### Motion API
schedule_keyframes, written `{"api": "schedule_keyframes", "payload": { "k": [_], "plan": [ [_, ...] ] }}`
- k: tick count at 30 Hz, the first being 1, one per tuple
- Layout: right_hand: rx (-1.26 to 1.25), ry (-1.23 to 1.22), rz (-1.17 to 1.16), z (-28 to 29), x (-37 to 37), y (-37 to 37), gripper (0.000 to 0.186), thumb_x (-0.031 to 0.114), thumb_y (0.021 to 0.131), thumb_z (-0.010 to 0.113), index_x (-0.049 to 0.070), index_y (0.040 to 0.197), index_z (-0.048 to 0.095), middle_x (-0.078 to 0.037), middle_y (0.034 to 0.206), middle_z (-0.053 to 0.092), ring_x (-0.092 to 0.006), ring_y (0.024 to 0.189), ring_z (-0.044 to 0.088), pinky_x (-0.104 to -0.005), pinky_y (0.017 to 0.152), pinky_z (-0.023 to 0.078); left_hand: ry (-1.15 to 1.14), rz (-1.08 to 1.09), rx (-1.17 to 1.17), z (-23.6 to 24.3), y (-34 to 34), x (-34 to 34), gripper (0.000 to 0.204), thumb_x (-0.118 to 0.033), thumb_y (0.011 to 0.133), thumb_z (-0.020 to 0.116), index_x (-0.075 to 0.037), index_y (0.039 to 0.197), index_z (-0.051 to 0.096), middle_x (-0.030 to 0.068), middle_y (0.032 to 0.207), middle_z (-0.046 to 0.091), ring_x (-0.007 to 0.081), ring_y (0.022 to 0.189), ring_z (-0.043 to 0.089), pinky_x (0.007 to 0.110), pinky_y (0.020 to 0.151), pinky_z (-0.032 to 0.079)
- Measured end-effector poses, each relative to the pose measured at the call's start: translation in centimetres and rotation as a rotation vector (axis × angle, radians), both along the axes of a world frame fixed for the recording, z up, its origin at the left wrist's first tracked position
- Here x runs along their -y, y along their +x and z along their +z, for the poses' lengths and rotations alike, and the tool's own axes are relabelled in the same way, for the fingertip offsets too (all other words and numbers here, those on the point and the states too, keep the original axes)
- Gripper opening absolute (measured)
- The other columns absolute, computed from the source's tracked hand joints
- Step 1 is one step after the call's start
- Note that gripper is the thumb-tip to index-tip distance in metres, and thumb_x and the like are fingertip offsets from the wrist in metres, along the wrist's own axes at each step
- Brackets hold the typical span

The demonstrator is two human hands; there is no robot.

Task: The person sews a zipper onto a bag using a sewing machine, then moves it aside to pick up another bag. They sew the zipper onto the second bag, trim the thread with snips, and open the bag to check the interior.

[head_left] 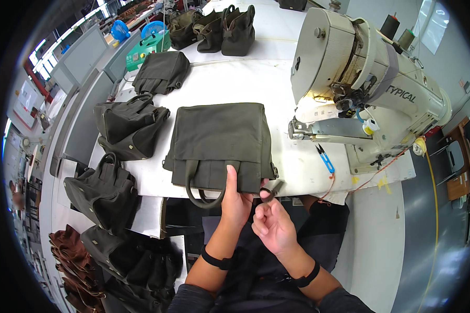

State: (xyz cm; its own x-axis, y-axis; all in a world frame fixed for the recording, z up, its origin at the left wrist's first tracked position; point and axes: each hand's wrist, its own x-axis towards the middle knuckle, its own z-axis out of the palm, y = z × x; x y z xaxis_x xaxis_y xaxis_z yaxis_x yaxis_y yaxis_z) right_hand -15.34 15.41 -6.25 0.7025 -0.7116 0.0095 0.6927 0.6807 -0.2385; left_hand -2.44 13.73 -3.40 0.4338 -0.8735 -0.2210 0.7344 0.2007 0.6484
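Note:
A dark olive fabric bag lies on the white table before me, its handles hanging toward me over the near edge. My left hand grips the bag's near edge, thumb on top and the other fingers underneath. Just right of it, my right hand has its index finger and thumb closed on a short dark strap at the bag's near right corner. The strap is slightly blurred, and where it joins the bag cannot be made out.
A cream sewing machine stands at the right, with blue thread snips beside it. Several similar bags line the table's left side. Others stand at the back. Reddish-brown pieces hang at lower left. A green box sits at far left.

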Motion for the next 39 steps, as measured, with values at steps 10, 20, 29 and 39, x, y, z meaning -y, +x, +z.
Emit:
{"api": "schedule_keyframes", "payload": {
  "k": [10,20,29,39],
  "plan": [
    [-0.249,-0.125,-0.129,1.7,1.0,-0.3,0.070,0.027,0.111,0.051,0.026,0.169,0.013,-0.011,0.138,0.061,-0.0177,0.076,0.057,-0.0304,0.065,0.046,-0.030,-0.105,0.035,0.1,0.2,0.7,0.081,-0.069,0.107,0.036,0.004,0.131,0.063,0.0204,0.115,0.072,0.0358,0.109,0.071,0.043,0.101,0.054],
    [-0.446,-0.185,-0.031,1.4,3.1,-2.0,0.069,0.025,0.110,0.055,0.007,0.166,0.018,-0.014,0.131,0.066,-0.0148,0.073,0.063,-0.0265,0.060,0.048,0.035,-0.170,0.203,1.0,1.7,3.3,0.066,-0.057,0.108,0.050,0.002,0.135,0.059,0.0175,0.123,0.070,0.0345,0.106,0.072,0.046,0.095,0.060],
    [-1.297,-1.330,-0.964,4.8,11.6,-7.8,0.031,0.011,0.098,0.066,0.001,0.127,0.066,-0.010,0.104,0.071,-0.0247,0.085,0.067,-0.0365,0.077,0.054,-0.063,-0.062,0.295,1.7,5.6,15.3,0.053,-0.043,0.112,0.048,0.002,0.140,0.052,0.0173,0.134,0.063,0.0335,0.122,0.063,0.054,0.105,0.056],
    [-1.705,-1.909,-1.068,6.3,22.4,-7.8,0.038,0.026,0.100,0.061,0.001,0.129,0.067,-0.017,0.122,0.069,-0.0350,0.122,0.062,-0.0526,0.112,0.042,-0.013,-0.110,0.421,1.3,2.9,24.7,0.063,-0.051,0.106,0.058,0.000,0.143,0.056,0.0119,0.135,0.066,0.0238,0.120,0.067,0.037,0.104,0.053]
  ]
}}
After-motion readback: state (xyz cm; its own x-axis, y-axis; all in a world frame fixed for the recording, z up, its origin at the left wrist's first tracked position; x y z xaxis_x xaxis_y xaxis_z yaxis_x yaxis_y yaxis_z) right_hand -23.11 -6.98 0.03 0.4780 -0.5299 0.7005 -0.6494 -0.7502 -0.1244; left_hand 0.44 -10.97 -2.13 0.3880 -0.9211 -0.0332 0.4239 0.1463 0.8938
